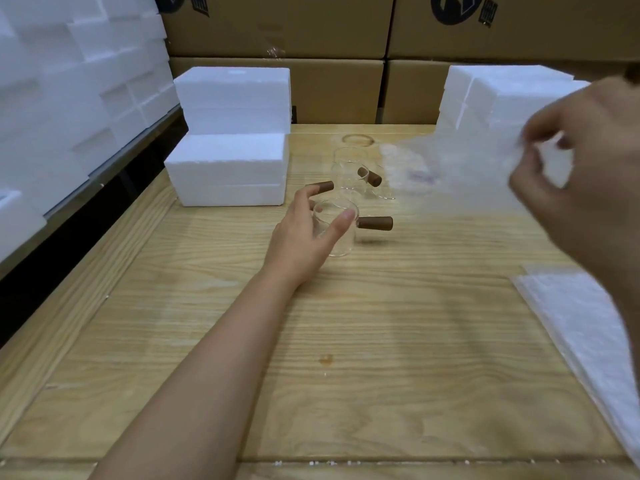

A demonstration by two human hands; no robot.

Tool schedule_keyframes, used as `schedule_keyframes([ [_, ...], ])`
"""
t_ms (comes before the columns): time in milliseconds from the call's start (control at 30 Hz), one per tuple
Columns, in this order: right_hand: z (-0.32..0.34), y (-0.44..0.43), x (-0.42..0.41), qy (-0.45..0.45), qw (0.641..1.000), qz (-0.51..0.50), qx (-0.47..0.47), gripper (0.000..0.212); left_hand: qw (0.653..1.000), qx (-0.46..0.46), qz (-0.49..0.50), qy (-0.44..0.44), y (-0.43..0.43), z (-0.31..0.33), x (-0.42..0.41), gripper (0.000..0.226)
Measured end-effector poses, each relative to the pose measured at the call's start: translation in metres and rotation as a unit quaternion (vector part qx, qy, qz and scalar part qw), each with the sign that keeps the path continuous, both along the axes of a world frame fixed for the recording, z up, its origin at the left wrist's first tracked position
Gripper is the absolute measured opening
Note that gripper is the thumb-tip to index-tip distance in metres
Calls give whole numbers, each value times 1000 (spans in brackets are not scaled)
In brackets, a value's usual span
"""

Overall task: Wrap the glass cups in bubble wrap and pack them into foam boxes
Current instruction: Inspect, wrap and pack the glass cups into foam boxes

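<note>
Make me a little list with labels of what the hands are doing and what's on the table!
Left hand: grips a glass cup with a brown handle
Right hand: pinches a bubble wrap sheet, held up
Other cups: two behind, unwrapped
Foam boxes: stacked back left, more back right
Spare wrap: pile at the right edge
</note>
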State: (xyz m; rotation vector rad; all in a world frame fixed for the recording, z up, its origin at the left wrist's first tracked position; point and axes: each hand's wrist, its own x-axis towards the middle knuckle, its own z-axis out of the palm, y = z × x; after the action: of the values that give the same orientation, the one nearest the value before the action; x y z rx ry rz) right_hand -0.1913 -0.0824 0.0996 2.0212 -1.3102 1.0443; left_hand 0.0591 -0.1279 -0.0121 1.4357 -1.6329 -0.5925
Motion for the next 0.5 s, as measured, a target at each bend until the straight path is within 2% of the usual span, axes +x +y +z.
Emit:
schedule_keyframes([
  [33, -10, 5, 6, 3, 1000, 13, -6, 11, 1000, -15, 7, 6, -1, 0, 0, 77],
  [100, -30, 0, 10, -1, 999, 25, 44, 12, 997, -64, 29, 16, -1, -2, 0, 78],
  [167, -40, -13, 10, -41, 997, 33, 64, 14, 986, -161, 42, 20, 1, -3, -1, 69],
  [233, -62, -13, 8, -76, 994, 45, 69, 15, 956, -292, 36, 10, 2, -3, -5, 49],
  [300, -72, -15, 4, -98, 992, 58, 51, 15, 922, -386, 18, -21, 3, -2, -12, 30],
  [400, -76, -20, -2, -139, 987, 71, 34, 16, 895, -437, -30, -85, 4, -2, -25, 24],
  [500, -80, -20, -7, -221, 972, 76, 15, 14, 873, -454, -77, -162, 8, -1, -33, 17],
])
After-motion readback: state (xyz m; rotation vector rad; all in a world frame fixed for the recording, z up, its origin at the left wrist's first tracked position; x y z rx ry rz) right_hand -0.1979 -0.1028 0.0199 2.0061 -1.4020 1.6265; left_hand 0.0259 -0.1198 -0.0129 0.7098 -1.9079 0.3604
